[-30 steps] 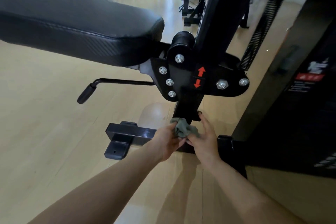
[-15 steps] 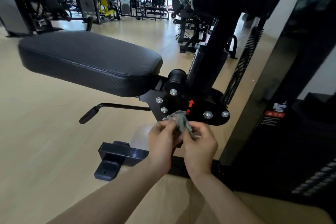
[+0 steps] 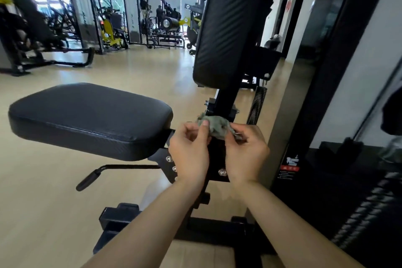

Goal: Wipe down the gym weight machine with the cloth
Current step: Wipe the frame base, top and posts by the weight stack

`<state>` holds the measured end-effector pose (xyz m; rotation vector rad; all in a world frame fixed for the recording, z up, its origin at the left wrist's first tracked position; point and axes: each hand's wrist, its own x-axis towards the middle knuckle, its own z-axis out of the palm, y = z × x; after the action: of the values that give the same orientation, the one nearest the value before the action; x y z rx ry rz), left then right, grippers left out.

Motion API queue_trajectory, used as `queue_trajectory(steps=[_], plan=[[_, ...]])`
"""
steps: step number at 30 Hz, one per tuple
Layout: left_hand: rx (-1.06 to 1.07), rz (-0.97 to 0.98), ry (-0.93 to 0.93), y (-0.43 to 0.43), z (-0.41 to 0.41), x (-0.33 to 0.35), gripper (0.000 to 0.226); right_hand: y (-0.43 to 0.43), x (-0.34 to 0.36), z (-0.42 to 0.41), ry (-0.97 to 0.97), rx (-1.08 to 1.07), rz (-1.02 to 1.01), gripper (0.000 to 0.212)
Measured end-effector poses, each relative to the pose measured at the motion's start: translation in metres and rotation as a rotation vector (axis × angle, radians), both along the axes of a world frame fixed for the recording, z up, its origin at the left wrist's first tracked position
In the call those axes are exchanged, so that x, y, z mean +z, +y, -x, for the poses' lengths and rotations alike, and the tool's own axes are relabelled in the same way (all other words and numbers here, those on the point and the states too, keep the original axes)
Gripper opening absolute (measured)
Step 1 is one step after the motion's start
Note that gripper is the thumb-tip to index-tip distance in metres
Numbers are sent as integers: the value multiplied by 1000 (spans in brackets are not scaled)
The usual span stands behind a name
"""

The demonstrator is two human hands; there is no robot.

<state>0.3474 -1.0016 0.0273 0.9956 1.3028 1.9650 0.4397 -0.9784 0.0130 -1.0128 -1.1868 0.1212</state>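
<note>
A small grey-green cloth (image 3: 217, 126) is bunched between both my hands, in front of the black upright post (image 3: 226, 98) of the weight machine. My left hand (image 3: 189, 154) pinches its left end with thumb and fingers. My right hand (image 3: 245, 154) grips its right end. The padded black seat (image 3: 87, 117) juts out to the left, and the padded backrest (image 3: 226, 24) rises above the cloth. My hands hide most of the bolted bracket (image 3: 171, 165) under the seat.
A black adjustment lever (image 3: 97, 175) sticks out below the seat. The machine's base foot (image 3: 117, 217) lies on the wood floor. A coil spring (image 3: 256, 104) and the dark weight-stack frame (image 3: 304, 93) stand to the right. Other gym machines (image 3: 87, 17) line the far side.
Both hands have lifted the cloth from the foot of the post up past the bracket to seat height. The view has tilted up, showing the backrest and the far room.
</note>
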Motion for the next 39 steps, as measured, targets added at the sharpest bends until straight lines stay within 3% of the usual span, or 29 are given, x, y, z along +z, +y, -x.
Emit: queue_trajectory(steps=[6,10,14,23,27,34,37,39], plan=[[67,-35,253,13,1,20,11,12,10,-5,-14,33,-3,14],[91,120,389,7,7,-19,20,8,-23,-4,-167,21,95,13],[154,220,639,-4,15,-40,23,2,-43,-1,-290,10,177,18],[92,305,788,-10,11,-46,16,-3,-28,-21,-486,79,270,19],[70,359,741,-14,2,-58,20,-5,-31,-42,-637,104,332,17],[-41,537,463,-35,20,-98,13,-15,-64,-28,-855,147,415,4],[-97,491,361,-34,31,-109,16,-18,-75,-19,-904,141,442,5],[-120,383,301,-37,37,-107,31,-20,-77,-16,-842,135,474,3]])
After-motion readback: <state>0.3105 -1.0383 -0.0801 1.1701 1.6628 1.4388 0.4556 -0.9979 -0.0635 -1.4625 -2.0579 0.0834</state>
